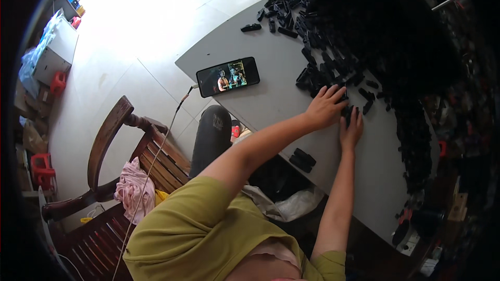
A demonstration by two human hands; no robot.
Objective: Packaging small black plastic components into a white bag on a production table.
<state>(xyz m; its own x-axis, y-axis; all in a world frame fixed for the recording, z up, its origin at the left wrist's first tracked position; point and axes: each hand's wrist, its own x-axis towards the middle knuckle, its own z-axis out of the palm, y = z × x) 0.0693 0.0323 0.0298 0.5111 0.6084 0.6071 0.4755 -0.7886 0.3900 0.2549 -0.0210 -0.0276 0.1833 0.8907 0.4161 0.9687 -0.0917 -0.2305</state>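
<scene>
My left hand (326, 108) lies on the edge of a heap of small black plastic parts (324, 67), its fingers stretched out and apart over them. Just to the right and nearer to me, my right hand (352, 131) has its thumb and fingers around a small black part (352, 111). The two hands almost meet, and their fingers partly hide the parts beneath. A few loose black parts (366, 94) lie right of my fingertips. Closer to the table's near edge, several black parts (302, 160) rest side by side.
A phone (227, 76) showing a picture lies on the grey table (276, 99), with a cable (179, 106) running off it. A big black shape (385, 31) stands beyond the heap. To my left is a wooden chair (156, 148) with a pink cloth (136, 187).
</scene>
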